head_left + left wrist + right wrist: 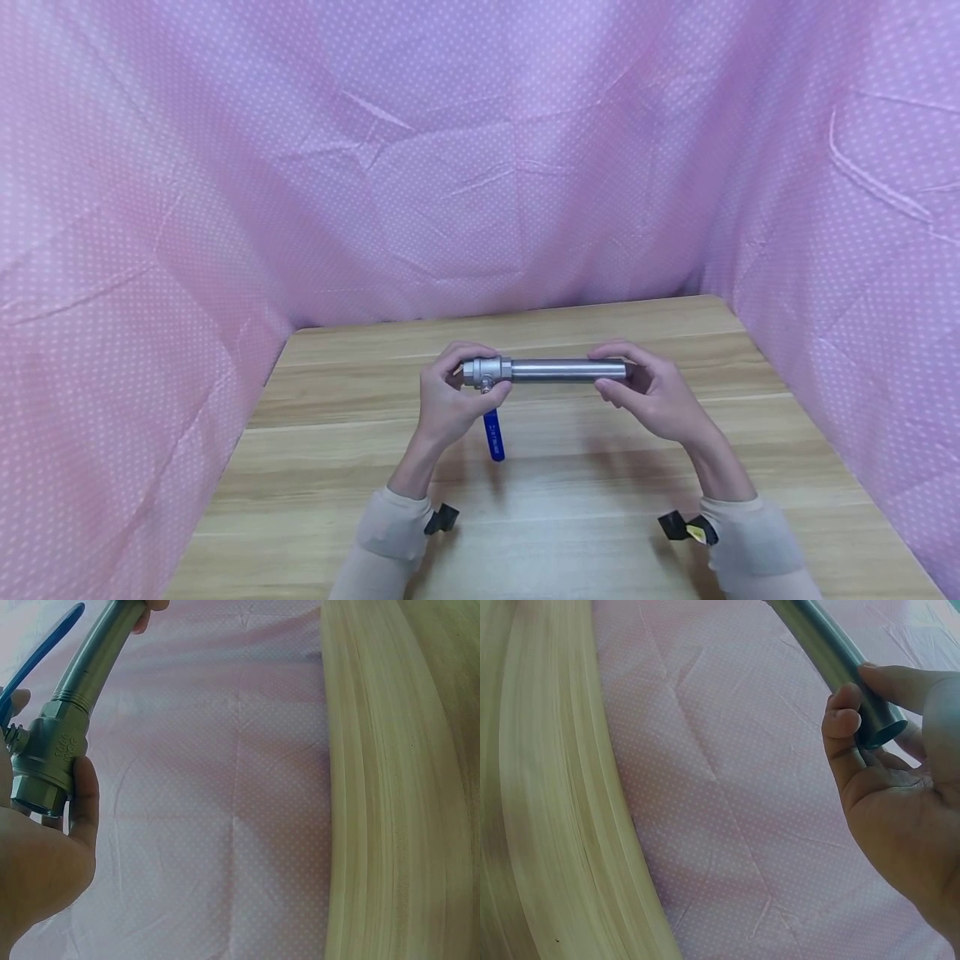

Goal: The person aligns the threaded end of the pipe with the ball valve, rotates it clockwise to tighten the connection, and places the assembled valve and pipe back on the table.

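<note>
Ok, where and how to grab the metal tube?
Probably mid-length on the metal tube, from above: that straight, round stretch is bare between the ball valve and the right grip, and in the head view the blue lever lies clear of it.

Room between left hand (448, 407) and right hand (664, 403), below pipe (555, 370); blue handle (493, 435) (sticking out) obstructs left part.

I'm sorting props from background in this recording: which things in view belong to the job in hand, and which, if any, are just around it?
Part of the job:
metal valve, held by the left hand
blue lever, on the valve
metal tube, threaded end at the valve, other end held by the right hand

Just around it:
wooden table
pink dotted cloth
</note>
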### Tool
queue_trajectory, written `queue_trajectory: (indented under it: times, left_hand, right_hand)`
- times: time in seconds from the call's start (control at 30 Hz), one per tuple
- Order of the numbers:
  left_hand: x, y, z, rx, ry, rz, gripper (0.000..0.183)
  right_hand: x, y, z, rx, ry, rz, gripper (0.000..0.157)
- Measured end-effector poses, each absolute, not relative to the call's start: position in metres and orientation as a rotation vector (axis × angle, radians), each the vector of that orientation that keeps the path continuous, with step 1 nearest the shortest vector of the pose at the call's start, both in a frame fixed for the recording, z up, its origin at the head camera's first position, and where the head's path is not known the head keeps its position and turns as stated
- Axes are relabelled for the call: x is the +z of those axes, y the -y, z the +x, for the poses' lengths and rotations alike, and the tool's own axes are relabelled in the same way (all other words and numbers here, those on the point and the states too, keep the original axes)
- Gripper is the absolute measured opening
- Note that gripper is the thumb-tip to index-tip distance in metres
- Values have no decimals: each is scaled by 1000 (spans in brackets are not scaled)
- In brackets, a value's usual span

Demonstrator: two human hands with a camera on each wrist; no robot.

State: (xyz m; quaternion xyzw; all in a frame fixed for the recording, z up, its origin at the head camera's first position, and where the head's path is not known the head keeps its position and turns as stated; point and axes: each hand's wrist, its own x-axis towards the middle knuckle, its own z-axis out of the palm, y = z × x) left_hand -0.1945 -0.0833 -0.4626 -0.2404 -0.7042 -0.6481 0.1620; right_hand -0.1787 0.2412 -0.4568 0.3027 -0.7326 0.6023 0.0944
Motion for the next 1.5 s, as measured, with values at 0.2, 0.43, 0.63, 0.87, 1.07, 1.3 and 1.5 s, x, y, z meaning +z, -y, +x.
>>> queue_trajectory:
  times: [0.2,0.43,0.63,0.87,1.07,1.3,1.5]
  left_hand:
    - [-462,84,-194,-1846,2016,-690,40]
    - [-462,83,-193,-1843,2010,-698,41]
    - [-462,83,-193,-1850,2014,-689,41]
    - [-462,84,-194,-1855,2017,-678,41]
    - [-463,84,-194,-1863,2015,-670,40]
    - [-462,84,-194,-1863,2023,-668,40]
    - [-463,83,-195,-1877,2014,-687,40]
  right_hand:
    - [-457,-241,-178,1733,2208,850,32]
    - [-457,-241,-179,1710,2227,875,27]
    - [-457,-242,-178,1767,2218,866,35]
    - [-456,-242,-178,1799,2188,912,40]
    - [-456,-242,-179,1774,2213,883,38]
    - [-458,-242,-178,1705,2241,866,34]
    - [-459,-242,-179,1708,2253,855,28]
